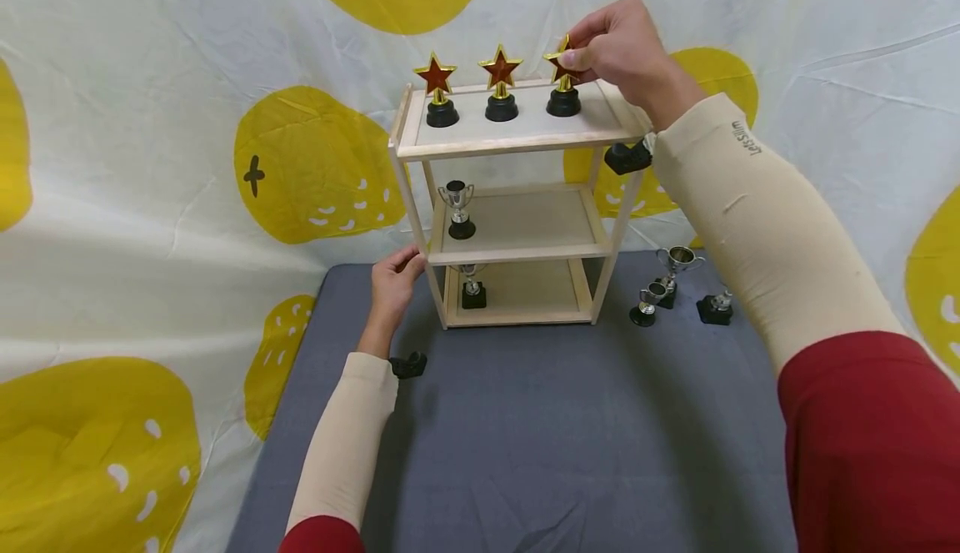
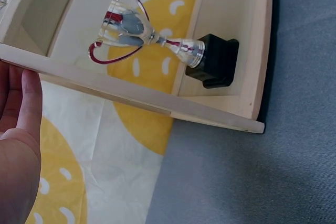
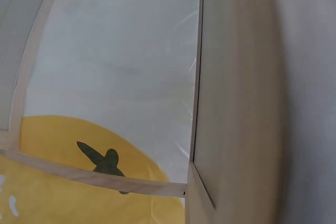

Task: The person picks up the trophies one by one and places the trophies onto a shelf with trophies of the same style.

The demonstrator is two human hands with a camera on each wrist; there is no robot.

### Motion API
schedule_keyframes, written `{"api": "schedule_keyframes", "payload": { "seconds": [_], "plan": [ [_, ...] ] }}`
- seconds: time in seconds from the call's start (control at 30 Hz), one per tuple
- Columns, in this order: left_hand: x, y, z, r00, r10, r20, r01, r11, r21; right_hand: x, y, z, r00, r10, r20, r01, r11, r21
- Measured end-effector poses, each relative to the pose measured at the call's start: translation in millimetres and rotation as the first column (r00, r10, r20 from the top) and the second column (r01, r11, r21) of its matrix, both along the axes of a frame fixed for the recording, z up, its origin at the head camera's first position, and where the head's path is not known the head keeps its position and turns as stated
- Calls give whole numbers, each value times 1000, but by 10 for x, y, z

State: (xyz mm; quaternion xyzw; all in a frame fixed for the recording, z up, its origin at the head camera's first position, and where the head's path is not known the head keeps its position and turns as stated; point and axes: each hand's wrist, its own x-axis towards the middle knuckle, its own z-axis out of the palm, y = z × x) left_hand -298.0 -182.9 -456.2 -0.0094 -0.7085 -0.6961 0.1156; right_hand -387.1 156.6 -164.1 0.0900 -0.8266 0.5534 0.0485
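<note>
Star trophy (image 1: 563,90), red-faced with a gold rim and round black base, is standing upright toward the right end of the pale wooden shelf's (image 1: 543,218) top board, and the right hand (image 1: 618,48) is pinching its pointed star. The left hand (image 1: 395,282) is touching a slim side post; whether it is gripping, I cannot tell. One shiny silver cup (image 1: 461,209) is sitting on the middle board.

Soft, diffuse shadows (image 1: 678,419); 1 view (right wrist) partly blurred.
</note>
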Motion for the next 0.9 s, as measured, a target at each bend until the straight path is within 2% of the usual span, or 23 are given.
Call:
{"api": "schedule_keyframes", "payload": {
  "seconds": [0.13,0.5,0.9],
  "plan": [
    [-9,13,-18,1000,-9,-22,9,1000,7,-1,11,-5,1000,-3,9,3,1000,-5],
    [-8,20,-18,1000,-8,-17,8,1000,-16,11,49,-26,1000,18,11,-18,998,-54],
    [-33,35,-29,1000,4,-19,-4,1000,-15,36,114,-30,996,83,10,-83,996,20]
  ]
}}
